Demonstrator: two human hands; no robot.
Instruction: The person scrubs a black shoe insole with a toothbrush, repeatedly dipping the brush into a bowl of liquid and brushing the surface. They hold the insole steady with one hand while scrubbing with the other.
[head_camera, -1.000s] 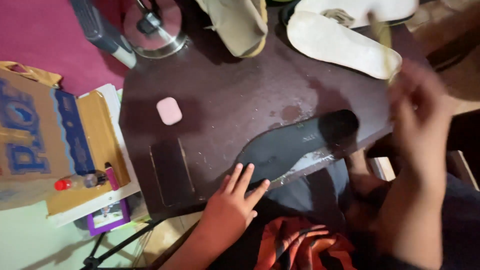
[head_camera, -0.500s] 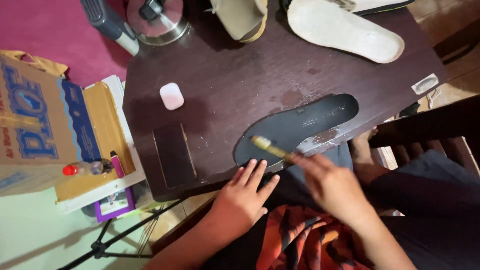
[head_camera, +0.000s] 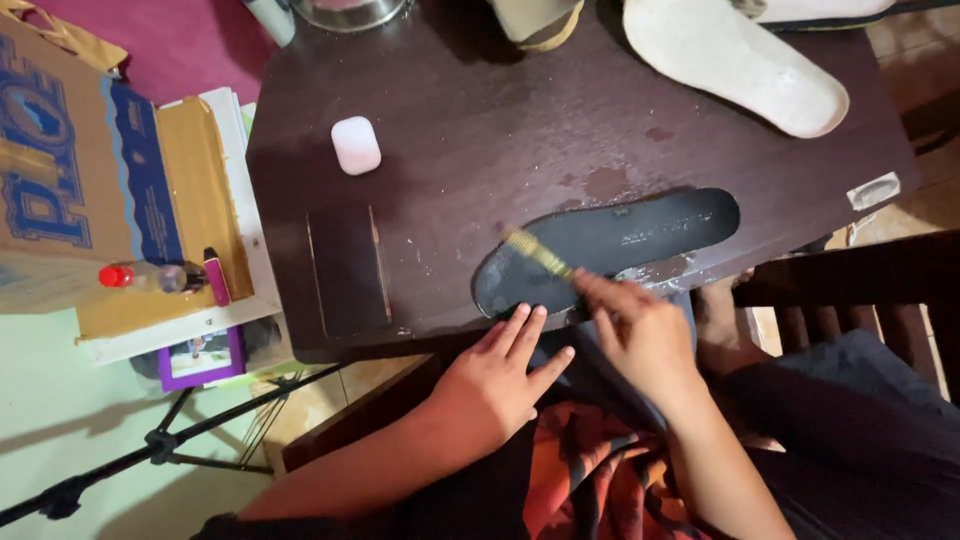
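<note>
the dark brown surface (head_camera: 470, 130) fills the middle and upper part of the frame, its top marked with pale dried smears and specks. a cardboard box (head_camera: 70, 170) sits at the left edge, with a small red-capped bottle (head_camera: 140, 276) lying just below it. a white shoe sole (head_camera: 735, 60) lies at the upper right.

the black insole (head_camera: 640, 240) lies flat along the lower edge of the surface, centre right of the frame, its right end near the table's corner. the left hand (head_camera: 495, 375) rests spread and flat at the insole's left end, fingers pressing its edge and pinning it down; it grips nothing. the right hand (head_camera: 640, 330) is closed in a pinch round the handle of a small brush (head_camera: 538, 252), whose pale bristles touch the insole's left part.

as a judgement, the brushing looks to be at an early or middle stage: a paler, shiny patch shows along the insole's lower edge near the right hand, while most of the black face, out to the right end, looks plain and matte, so much of it seems left to cover. whether the patch is wet coating i cannot tell.

a dark flat phone-like slab (head_camera: 348, 270) lies left of the insole, and a small white case (head_camera: 356, 145) sits above it, well apart from the hands.
</note>
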